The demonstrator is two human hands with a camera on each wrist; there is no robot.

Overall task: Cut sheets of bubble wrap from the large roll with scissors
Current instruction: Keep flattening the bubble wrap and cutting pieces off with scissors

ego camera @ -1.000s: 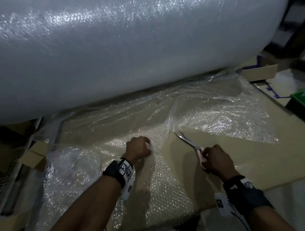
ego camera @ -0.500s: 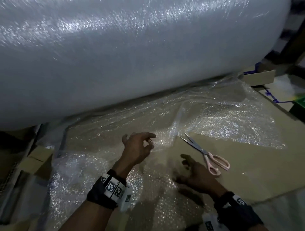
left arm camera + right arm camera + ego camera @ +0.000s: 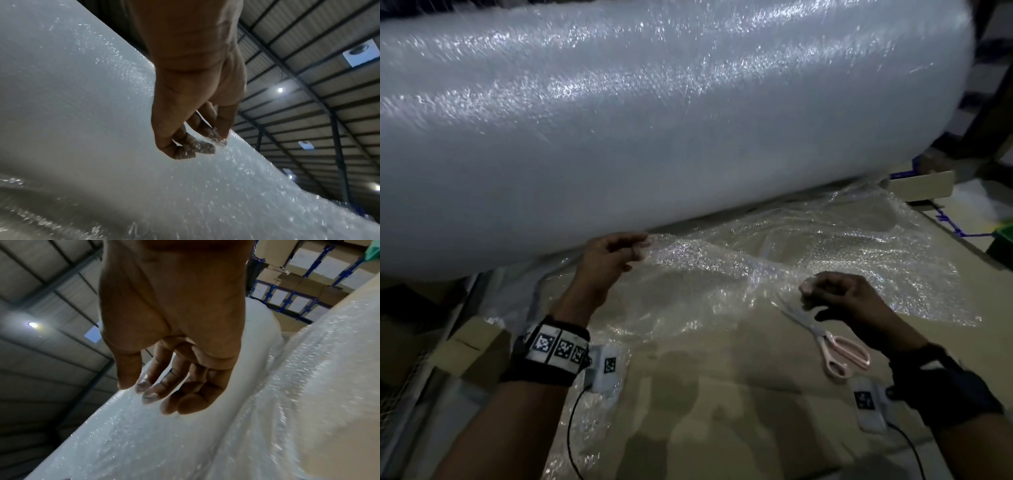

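Note:
The huge bubble wrap roll (image 3: pixel 654 120) lies across the top of the head view. A loose bubble wrap sheet (image 3: pixel 722 274) is lifted off the cardboard surface (image 3: pixel 722 394) between my hands. My left hand (image 3: pixel 633 245) pinches the sheet's edge close under the roll; the left wrist view shows the film between thumb and fingers (image 3: pixel 203 147). My right hand (image 3: pixel 810 289) pinches the sheet's other corner, with film over the fingertips (image 3: pixel 148 394). The pink-handled scissors (image 3: pixel 839 353) lie on the cardboard just below my right hand, held by nobody.
A cardboard box (image 3: pixel 921 186) sits at the roll's right end, with a green object (image 3: pixel 1005 233) at the right edge. Small cardboard pieces (image 3: pixel 469 346) lie at the left. More bubble wrap (image 3: pixel 876 260) spreads over the cardboard beyond my right hand.
My right hand let go of the scissors, which now lie on the cardboard. Both hands took hold of the sheet's edge and raised it toward the roll.

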